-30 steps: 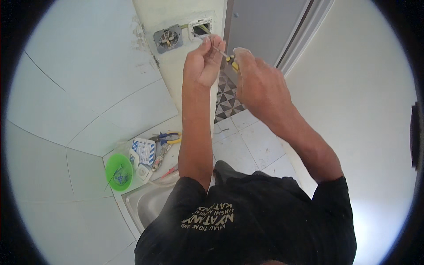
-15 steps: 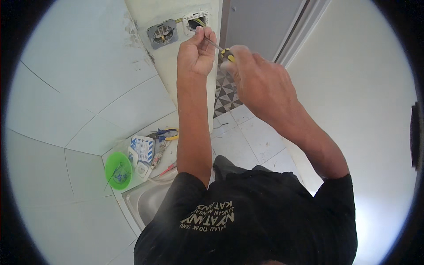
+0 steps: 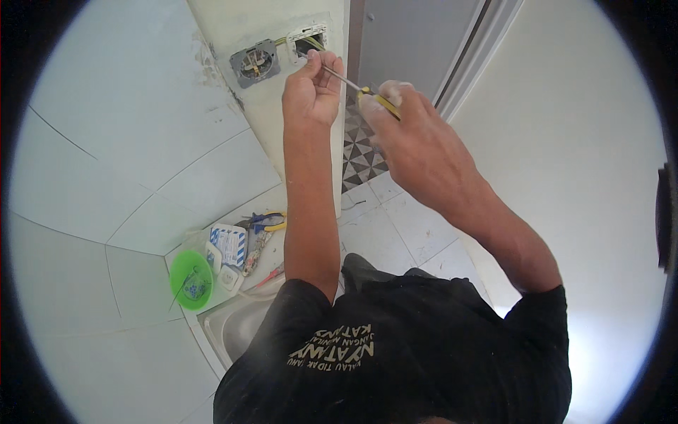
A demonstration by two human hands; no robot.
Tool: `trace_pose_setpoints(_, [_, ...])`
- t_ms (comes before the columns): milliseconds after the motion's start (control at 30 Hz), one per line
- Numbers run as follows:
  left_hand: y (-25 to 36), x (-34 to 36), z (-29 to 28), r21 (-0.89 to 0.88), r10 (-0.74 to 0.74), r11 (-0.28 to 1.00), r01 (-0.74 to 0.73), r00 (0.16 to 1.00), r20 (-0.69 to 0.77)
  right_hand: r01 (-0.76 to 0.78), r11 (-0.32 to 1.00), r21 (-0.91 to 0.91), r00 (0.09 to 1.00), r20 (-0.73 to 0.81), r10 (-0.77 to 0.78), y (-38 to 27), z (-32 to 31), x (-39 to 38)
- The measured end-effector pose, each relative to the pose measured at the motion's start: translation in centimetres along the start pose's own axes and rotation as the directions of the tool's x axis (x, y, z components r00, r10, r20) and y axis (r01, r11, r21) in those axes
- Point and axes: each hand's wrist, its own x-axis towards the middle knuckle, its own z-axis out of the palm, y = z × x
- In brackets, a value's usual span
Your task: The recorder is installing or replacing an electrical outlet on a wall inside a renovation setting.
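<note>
My right hand (image 3: 424, 134) is wrapped round the yellow and black handle of a screwdriver (image 3: 344, 79). Its metal shaft slants up and left to the fingertips of my left hand (image 3: 312, 95). Those fingers are pinched together beside the tip; what is between them is hidden. Just above them, a white mounting frame (image 3: 293, 48) surrounds a dark opening in the wall. Yellow-green wires (image 3: 281, 41) run from that opening to a grey socket insert (image 3: 244, 71) on the left, its round middle facing out.
Below left, a counter beside a steel sink (image 3: 236, 328) bears a green bowl (image 3: 174, 272), a blue-and-white striped package (image 3: 227, 244), white cover plates (image 3: 229, 278), blue-and-yellow pliers (image 3: 275, 223) and a red-handled tool (image 3: 272, 274). A grey door (image 3: 417, 49) stands beyond the wall's edge.
The screwdriver handle and my right hand have shifted slightly down and right, with more of the handle showing. My left hand stays pinched near the tip. The whole view has shifted slightly.
</note>
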Motion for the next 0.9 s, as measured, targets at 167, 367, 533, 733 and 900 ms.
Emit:
trace_pose_setpoints(167, [1.1,-0.4,-0.2,-0.027,-0.035,0.999,0.037,0.997,0.07,-0.154,0.988,0.022,0.961,0.236,0.145,-0.9,-0.1,1.8])
trace_pose_setpoints(367, [1.4,-0.2,-0.1,0.008,0.015,1.0,-0.015,1.0,0.02,-0.105,0.993,-0.057,0.901,0.418,0.119,-0.5,-1.0,3.2])
trace_pose_setpoints(533, [0.7,-0.4,-0.5,0.06,-0.026,0.998,0.023,0.998,0.06,-0.134,0.991,0.013,0.889,0.443,0.114,-0.1,0.3,3.1])
trace_pose_setpoints(733, [1.3,-0.2,0.3,0.061,0.066,0.996,-0.063,0.996,-0.058,-0.309,0.929,0.206,0.884,0.422,0.2,-0.8,-0.8,3.6])
trace_pose_setpoints(900, [1.1,0.0,-0.5,0.151,0.068,0.987,-0.061,0.997,-0.039,0.101,0.984,-0.144,0.888,0.459,-0.024,-1.1,-0.5,2.9])
